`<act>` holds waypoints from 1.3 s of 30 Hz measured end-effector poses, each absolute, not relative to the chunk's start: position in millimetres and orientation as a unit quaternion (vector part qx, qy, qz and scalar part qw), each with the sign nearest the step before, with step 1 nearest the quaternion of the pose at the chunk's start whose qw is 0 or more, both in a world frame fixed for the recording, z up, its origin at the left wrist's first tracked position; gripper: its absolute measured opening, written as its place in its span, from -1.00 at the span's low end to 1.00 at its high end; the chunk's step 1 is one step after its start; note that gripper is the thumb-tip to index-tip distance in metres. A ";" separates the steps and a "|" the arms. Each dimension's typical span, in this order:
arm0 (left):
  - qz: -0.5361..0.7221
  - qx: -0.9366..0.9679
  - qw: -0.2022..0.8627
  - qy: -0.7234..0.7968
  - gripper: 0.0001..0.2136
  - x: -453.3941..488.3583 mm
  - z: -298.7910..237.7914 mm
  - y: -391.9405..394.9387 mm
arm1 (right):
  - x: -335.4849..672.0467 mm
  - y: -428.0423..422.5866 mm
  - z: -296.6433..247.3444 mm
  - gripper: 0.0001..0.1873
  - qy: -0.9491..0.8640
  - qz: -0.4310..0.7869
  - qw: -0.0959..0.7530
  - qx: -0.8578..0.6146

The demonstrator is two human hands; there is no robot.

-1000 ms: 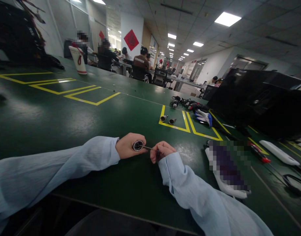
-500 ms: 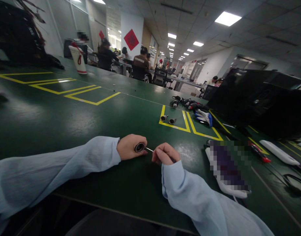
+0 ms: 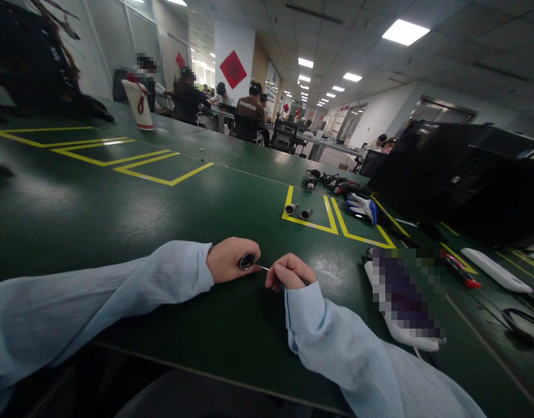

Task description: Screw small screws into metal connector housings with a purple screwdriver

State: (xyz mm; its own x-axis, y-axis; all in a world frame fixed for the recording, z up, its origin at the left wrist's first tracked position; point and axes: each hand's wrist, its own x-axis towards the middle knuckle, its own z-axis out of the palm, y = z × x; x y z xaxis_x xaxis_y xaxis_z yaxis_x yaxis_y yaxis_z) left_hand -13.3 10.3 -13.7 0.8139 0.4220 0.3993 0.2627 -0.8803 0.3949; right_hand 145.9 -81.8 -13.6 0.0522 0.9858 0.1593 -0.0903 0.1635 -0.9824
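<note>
My left hand (image 3: 228,259) is closed round a metal cylindrical connector (image 3: 246,261), its dark round opening facing up toward me. Close by on the right, my right hand (image 3: 291,271) is closed on a screwdriver; its thin metal shaft (image 3: 262,267) spans the gap to the left hand. The handle is mostly hidden in the palm. Where the tip meets the connector is covered by the left fingers. Two similar metal connectors (image 3: 306,215) lie farther off, inside a yellow-taped square.
On the green table (image 3: 162,215), a white-and-blue glove (image 3: 361,209) and cabled parts (image 3: 336,184) lie to the right. A blurred-out device (image 3: 401,296) is beside my right forearm, with a red-handled tool (image 3: 469,281) beyond. A paper cup (image 3: 138,107) stands far left.
My right hand has shifted slightly left toward the connector, so less of the shaft shows. The left hand tilts the connector a little; both grips hold.
</note>
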 end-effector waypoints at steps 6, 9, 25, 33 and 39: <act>0.238 0.942 0.155 0.176 -0.84 -13.7 -13.5 10.0 | 148.2 -79.5 -15.1 -0.83 -0.497 0.491 0.572 -0.429; 0.236 0.944 0.157 0.169 -0.84 -13.7 -13.7 10.7 | 148.8 -79.4 -15.4 -0.83 -0.499 0.490 0.571 -0.431; 0.246 0.934 0.220 0.139 -0.81 -14.0 -12.3 8.4 | 155.3 -73.8 -13.7 -0.87 -0.431 0.589 0.550 -0.407; 0.282 0.905 0.258 0.186 -0.78 -14.0 -7.6 8.0 | 152.1 -74.1 -20.0 -0.86 -0.423 0.602 0.575 -0.358; 0.294 0.890 0.289 0.192 -0.78 -14.0 -7.9 10.3 | 151.5 -74.5 -19.2 -0.85 -0.417 0.585 0.603 -0.348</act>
